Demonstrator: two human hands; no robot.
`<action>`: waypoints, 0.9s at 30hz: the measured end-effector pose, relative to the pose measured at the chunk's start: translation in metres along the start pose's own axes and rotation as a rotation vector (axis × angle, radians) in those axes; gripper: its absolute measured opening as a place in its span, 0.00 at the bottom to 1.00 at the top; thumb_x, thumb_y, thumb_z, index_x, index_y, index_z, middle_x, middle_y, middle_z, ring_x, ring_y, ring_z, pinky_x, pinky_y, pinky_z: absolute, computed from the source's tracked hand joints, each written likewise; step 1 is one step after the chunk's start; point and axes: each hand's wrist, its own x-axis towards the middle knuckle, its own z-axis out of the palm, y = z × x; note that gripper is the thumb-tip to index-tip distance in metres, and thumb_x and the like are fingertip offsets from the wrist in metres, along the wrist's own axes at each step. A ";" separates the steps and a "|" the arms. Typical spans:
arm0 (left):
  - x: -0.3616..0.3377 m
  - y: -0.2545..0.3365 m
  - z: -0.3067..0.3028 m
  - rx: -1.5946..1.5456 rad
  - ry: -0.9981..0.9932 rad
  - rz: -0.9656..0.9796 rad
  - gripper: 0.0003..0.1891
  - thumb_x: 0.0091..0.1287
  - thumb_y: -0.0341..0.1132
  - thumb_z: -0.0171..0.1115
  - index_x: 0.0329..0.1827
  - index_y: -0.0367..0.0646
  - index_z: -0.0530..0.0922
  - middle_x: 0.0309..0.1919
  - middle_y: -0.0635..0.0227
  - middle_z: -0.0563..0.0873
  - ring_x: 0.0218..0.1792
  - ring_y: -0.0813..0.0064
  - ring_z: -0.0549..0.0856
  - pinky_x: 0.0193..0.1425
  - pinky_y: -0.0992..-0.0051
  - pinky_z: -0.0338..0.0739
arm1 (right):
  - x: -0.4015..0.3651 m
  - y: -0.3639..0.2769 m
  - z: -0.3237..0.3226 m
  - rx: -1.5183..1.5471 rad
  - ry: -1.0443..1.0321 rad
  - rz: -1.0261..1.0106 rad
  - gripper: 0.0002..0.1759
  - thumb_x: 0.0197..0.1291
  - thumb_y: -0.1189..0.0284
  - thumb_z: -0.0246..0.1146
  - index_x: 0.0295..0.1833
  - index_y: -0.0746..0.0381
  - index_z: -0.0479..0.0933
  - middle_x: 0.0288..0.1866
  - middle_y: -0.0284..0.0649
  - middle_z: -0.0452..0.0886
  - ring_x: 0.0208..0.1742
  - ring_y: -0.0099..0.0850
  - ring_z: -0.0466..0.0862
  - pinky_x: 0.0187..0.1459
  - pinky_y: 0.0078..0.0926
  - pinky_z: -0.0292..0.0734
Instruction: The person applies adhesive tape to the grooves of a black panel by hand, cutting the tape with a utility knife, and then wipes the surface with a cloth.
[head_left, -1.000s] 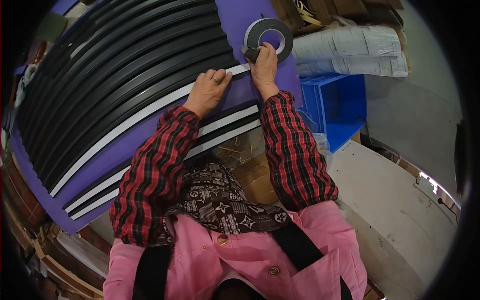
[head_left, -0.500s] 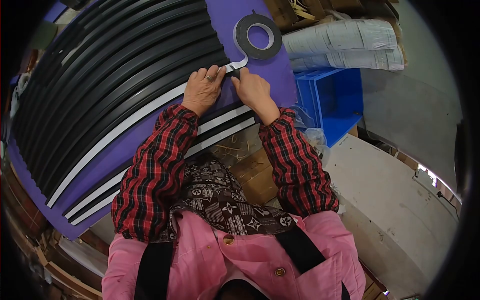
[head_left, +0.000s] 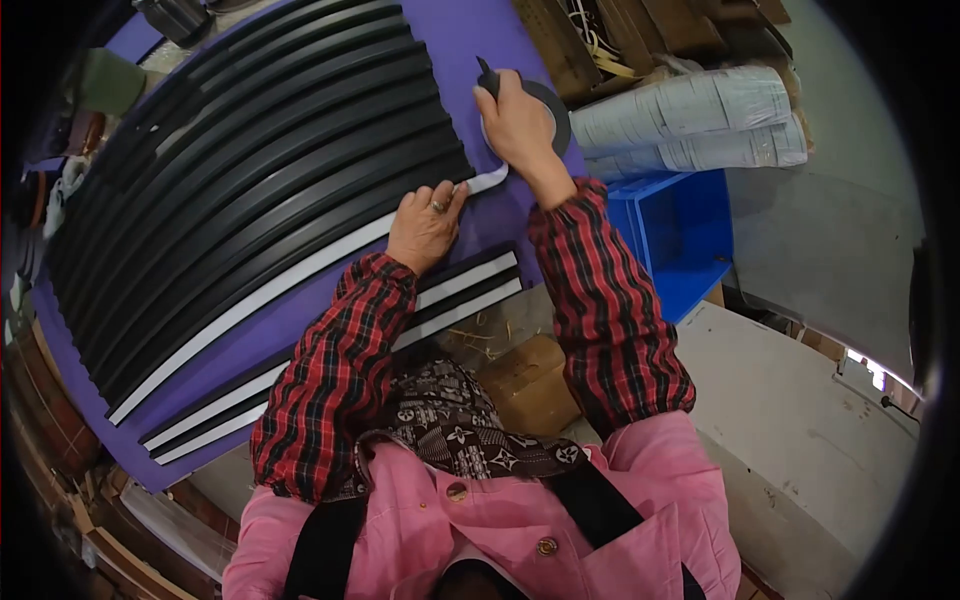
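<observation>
My left hand (head_left: 425,226) presses its thumb and fingers on white tape (head_left: 487,181) near the right end of a black strip (head_left: 300,268). White tape runs along this strip. From its end the tape curves up to a tape roll (head_left: 562,118) with a dark side, lying flat. Over the roll, partly hiding it, is my right hand (head_left: 520,125), fingers closed round a small black pointed tool (head_left: 488,76); its kind is hidden. Nearer me lie two black strips with white tape faces (head_left: 470,285).
Many black strips (head_left: 270,150) lie side by side on the purple table cover (head_left: 455,40). A blue crate (head_left: 685,230) stands to the right, below wrapped white bundles (head_left: 690,110). Cardboard (head_left: 665,30) is at the back, and a brown box (head_left: 530,380) stands in front.
My right hand has moved up and away from the strip's end to the tape roll, and now holds the black tool. My left hand stays near the strip's end. The view has shifted slightly.
</observation>
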 end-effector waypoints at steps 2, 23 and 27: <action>0.001 0.000 -0.002 0.012 0.000 0.008 0.23 0.49 0.31 0.55 0.52 0.45 0.70 0.35 0.69 0.69 0.31 0.72 0.69 0.34 0.74 0.65 | 0.046 0.001 0.031 0.009 -0.002 0.030 0.20 0.55 0.58 0.53 0.46 0.62 0.65 0.34 0.55 0.76 0.38 0.52 0.75 0.38 0.46 0.69; -0.003 -0.005 -0.014 -0.268 -0.028 -0.014 0.23 0.51 0.27 0.55 0.53 0.50 0.68 0.40 0.63 0.72 0.37 0.64 0.73 0.40 0.69 0.68 | -0.022 0.030 -0.117 1.512 0.180 -0.003 0.15 0.49 0.77 0.58 0.44 0.67 0.66 0.34 0.40 0.72 0.36 0.29 0.73 0.45 0.26 0.68; -0.065 -0.053 -0.095 0.052 0.294 -0.377 0.11 0.53 0.30 0.54 0.40 0.44 0.73 0.34 0.64 0.75 0.38 0.63 0.73 0.41 0.66 0.66 | -0.062 0.018 -0.056 1.819 -0.297 -0.033 0.17 0.46 0.75 0.59 0.44 0.63 0.66 0.39 0.40 0.70 0.43 0.33 0.72 0.53 0.33 0.65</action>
